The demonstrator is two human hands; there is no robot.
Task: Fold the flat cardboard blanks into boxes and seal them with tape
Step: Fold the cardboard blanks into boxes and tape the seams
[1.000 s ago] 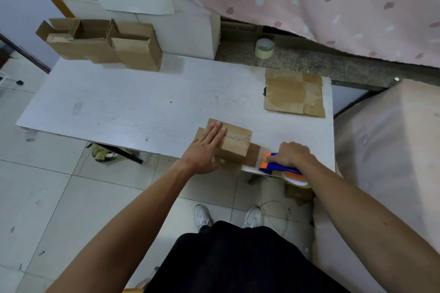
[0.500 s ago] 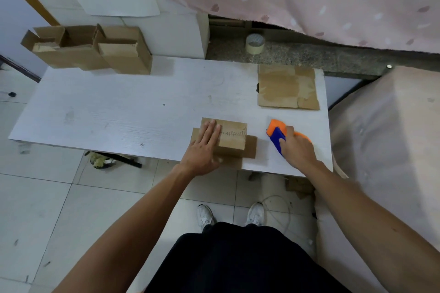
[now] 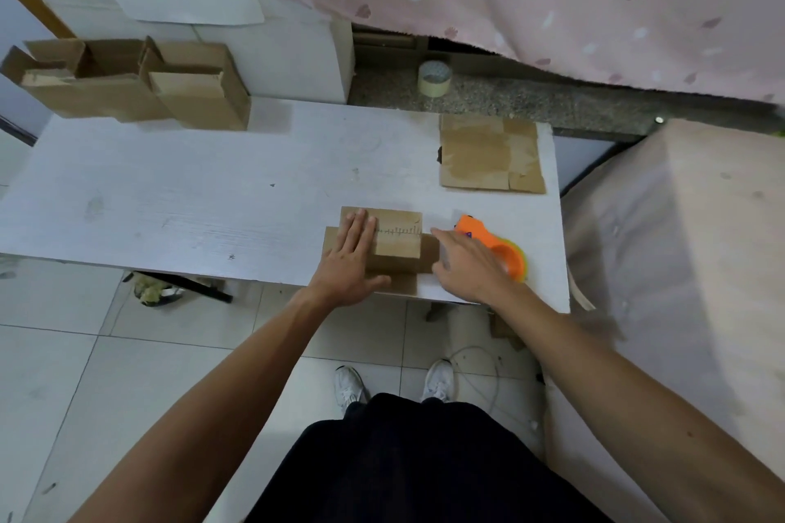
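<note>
A small folded cardboard box stands near the front edge of the white table, with flaps spread flat around its base and a strip of tape across its top. My left hand lies flat on the box's left half, the thumb along its near side, holding it down. My right hand hovers just right of the box with its fingers spread, the index fingertip close to the box's right edge. The orange tape dispenser lies on the table under and behind that hand, not gripped.
Flat cardboard blanks are stacked at the table's back right. Several open folded boxes stand at the back left against the wall. A tape roll sits on the stone ledge behind. A covered bulky object borders the table's right side.
My right hand brought the tape dispenser up from below the table's front edge, laid it on the table right of the box and let go. The left hand stayed on the box.
</note>
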